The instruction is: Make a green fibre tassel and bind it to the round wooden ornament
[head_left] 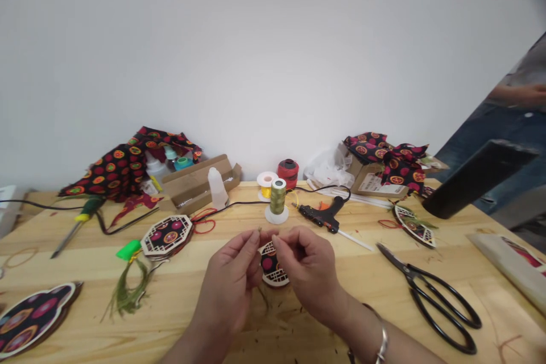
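Note:
My left hand (228, 281) and my right hand (309, 273) meet above the front middle of the table, thumbs and fingertips pinched together. Whatever lies between the fingertips is too small to make out. Partly hidden behind and under them is a round ornament (269, 263) with a pale lattice rim over dark patterned fabric. Just beyond stands a spool of olive-green thread (278, 198), with a yellow spool (267, 185) and a red spool (288, 173) behind it.
Black scissors (412, 281) lie at right, below a glue gun (326, 215). To the left are an octagonal ornament (168, 236), a green tassel (130, 290) and a screwdriver (79, 222). A black tube (478, 179) leans at far right, near another person (490, 119).

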`<state>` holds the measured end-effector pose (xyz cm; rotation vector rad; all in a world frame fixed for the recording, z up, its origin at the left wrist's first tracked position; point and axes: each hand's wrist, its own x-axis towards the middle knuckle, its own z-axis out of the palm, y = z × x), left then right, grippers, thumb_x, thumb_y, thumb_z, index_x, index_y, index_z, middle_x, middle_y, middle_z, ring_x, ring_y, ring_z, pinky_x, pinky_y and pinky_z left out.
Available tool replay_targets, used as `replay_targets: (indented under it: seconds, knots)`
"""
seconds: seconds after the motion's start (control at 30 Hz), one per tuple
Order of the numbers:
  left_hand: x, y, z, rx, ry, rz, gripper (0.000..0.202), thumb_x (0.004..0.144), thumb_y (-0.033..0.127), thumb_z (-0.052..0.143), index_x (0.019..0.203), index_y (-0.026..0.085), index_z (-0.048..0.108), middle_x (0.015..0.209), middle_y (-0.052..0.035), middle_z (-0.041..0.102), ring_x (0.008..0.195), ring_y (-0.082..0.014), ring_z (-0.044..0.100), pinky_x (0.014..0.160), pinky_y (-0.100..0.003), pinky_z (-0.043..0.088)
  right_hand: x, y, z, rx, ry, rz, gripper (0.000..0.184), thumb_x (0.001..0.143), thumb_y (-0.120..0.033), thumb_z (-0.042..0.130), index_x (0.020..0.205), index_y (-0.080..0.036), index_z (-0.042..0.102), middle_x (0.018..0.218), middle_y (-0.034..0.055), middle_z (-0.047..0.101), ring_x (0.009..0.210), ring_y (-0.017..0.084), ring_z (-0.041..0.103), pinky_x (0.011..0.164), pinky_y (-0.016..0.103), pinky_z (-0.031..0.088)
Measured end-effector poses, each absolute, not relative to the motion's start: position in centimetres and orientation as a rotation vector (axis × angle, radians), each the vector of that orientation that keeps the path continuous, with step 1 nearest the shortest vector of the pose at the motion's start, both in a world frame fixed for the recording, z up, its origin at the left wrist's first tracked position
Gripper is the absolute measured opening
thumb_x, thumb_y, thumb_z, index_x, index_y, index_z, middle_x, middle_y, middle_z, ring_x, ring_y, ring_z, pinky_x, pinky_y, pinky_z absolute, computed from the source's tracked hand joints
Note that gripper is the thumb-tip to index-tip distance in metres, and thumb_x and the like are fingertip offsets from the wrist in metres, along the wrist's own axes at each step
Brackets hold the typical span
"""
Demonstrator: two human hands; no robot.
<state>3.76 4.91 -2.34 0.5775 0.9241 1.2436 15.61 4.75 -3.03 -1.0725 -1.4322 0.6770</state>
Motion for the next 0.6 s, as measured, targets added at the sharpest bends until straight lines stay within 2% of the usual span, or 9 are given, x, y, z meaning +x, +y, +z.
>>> replay_targets:
  seconds: [0.2, 0.37, 0.53, 0.6]
  knots:
    - [3.9, 4.7, -1.9, 0.504, 0.908, 1.238, 0.019, 0.066, 0.023, 0.075, 0.079, 0.009, 0.073, 0.044, 0.0092, 0.034, 0.039, -0.0009, 0.022, 0.034, -0.012, 0.020, 15.4, 4.6, -4.1, -1.112, -1.539, 0.599, 0.016, 0.077, -0.019, 0.055, 0.062, -0.016, 0.056, 0.052, -0.0035, 0.051, 0.045, 0.007, 0.040, 0.044, 0.017, 0.033]
    - [3.9, 4.6, -1.9, 0.490, 0.903, 1.227, 0.016, 0.068, 0.023, 0.073, 0.078, 0.010, 0.073, 0.044, 0.0071, 0.043, 0.037, -0.0013, 0.030, 0.034, -0.011, 0.026, 15.2, 4.4, -4.2, -1.149, -1.573, 0.669, 0.018, 0.079, -0.022, 0.053, 0.062, -0.017, 0.055, 0.052, -0.0033, 0.050, 0.046, 0.007, 0.041, 0.045, 0.019, 0.033]
    - [3.8, 4.6, -2.0, 0.506, 0.920, 1.205, 0.016, 0.067, 0.024, 0.073, 0.078, 0.012, 0.074, 0.053, 0.0008, 0.058, 0.044, -0.0050, 0.045, 0.050, -0.016, 0.044, 15.2, 4.4, -4.0, -1.140, -1.551, 0.744, 0.017, 0.079, -0.023, 0.053, 0.064, -0.017, 0.057, 0.055, -0.0018, 0.055, 0.046, 0.008, 0.042, 0.045, 0.019, 0.035]
    - [3.7, 4.5, -2.1, 0.515, 0.917, 1.206, 0.015, 0.068, 0.023, 0.073, 0.078, 0.012, 0.074, 0.052, 0.0014, 0.056, 0.045, -0.0049, 0.045, 0.049, -0.016, 0.043, 15.2, 4.4, -4.0, -1.137, -1.538, 0.758, 0.016, 0.078, -0.022, 0.053, 0.063, -0.017, 0.057, 0.055, -0.0016, 0.055, 0.046, 0.008, 0.041, 0.044, 0.019, 0.034]
